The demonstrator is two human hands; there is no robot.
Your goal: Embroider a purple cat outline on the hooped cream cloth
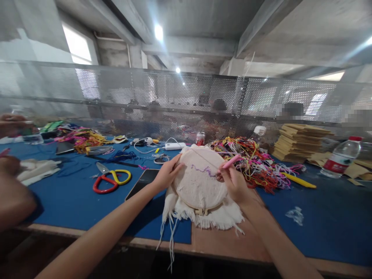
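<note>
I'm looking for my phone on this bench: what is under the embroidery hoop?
Under the embroidery hoop show the cloth's frayed edge, the blue mat and bare wooden table edge. A dark phone lies left of it, beneath the left hand. Anything directly under the hoop is covered.

Both bare forearms reach forward, hands meeting at the embroidery hoop (200,180).

The left hand (166,175) grips the hoop's left rim, fingers curled over its edge, wrist straight. The right hand (234,182) rests at the hoop's right side, fingers pinched tight around a pink tool (231,161), wrist slightly bent, forearm angled in from lower right.
</note>
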